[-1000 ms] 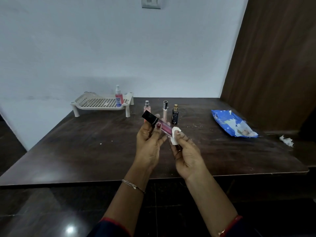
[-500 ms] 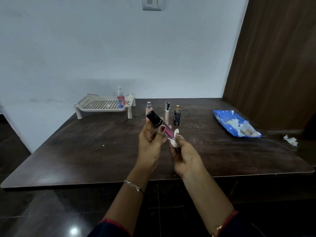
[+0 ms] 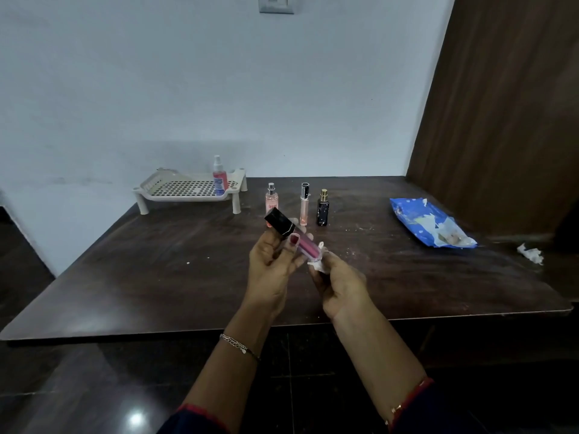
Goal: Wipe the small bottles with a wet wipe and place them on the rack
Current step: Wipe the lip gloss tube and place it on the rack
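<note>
My left hand (image 3: 271,264) grips a pink tube bottle with a black cap (image 3: 291,234), held tilted above the table's middle. My right hand (image 3: 340,285) pinches a small white wet wipe (image 3: 318,260) against the tube's lower end. Behind my hands three small bottles stand on the table: a pink spray bottle (image 3: 271,200), a slim clear tube (image 3: 304,204) and a black bottle with a gold cap (image 3: 323,208). The white slotted rack (image 3: 188,191) sits at the back left, with a red spray bottle (image 3: 220,176) standing on its right side.
A blue wet wipe packet (image 3: 429,222), torn open, lies at the right of the dark wooden table (image 3: 156,261). A crumpled used wipe (image 3: 531,253) lies near the right edge. A brown wooden panel rises at the right; a white wall is behind.
The tube and both hands have stayed close together over the table's middle; my right hand and the wipe have slid slightly along the tube's lower end. The view shifted a little.
</note>
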A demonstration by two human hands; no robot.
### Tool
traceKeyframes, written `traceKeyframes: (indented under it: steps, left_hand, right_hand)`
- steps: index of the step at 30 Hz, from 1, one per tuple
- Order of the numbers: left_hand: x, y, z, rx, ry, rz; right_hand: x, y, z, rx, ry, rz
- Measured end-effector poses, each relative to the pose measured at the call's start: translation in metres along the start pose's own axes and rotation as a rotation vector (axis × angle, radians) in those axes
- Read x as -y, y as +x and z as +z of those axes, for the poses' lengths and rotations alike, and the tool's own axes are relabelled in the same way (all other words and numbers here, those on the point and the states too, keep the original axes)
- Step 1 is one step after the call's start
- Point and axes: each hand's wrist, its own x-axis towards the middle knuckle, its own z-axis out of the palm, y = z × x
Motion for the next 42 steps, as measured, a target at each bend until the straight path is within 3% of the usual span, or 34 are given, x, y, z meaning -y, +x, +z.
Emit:
traceKeyframes:
  steps: [5,10,15,21,26,30,38,42]
  left_hand:
    - [-0.001,0.003,0.003,0.049,-0.111,-0.069]
    - [-0.002,0.006,-0.001,0.060,-0.164,-0.102]
    - [-0.010,0.012,0.001,-0.060,-0.111,-0.139]
    - [-0.019,0.019,0.004,-0.133,-0.068,-0.170]
    - [-0.021,0.020,0.007,-0.170,-0.028,-0.158]
    - [-0.023,0.019,0.014,-0.227,-0.006,-0.147]
    - [-0.033,0.016,0.028,-0.289,0.102,-0.030]
    - [-0.036,0.014,0.030,-0.303,0.205,0.043]
  right_hand:
    - [-0.001,0.008,-0.012,-0.040,-0.091,-0.062]
    - [0.008,0.009,-0.019,0.062,0.085,-0.116]
    - [0.013,0.008,-0.022,0.218,0.092,-0.109]
    - [0.011,0.006,-0.025,0.240,0.068,-0.113]
    - [0.012,0.005,-0.020,0.240,-0.015,-0.237]
    - [0.009,0.004,-0.015,0.276,-0.228,-0.409]
    - [0.011,-0.004,-0.014,0.303,-0.131,-0.307]
    - [0.013,-0.015,-0.014,0.275,-0.101,-0.375]
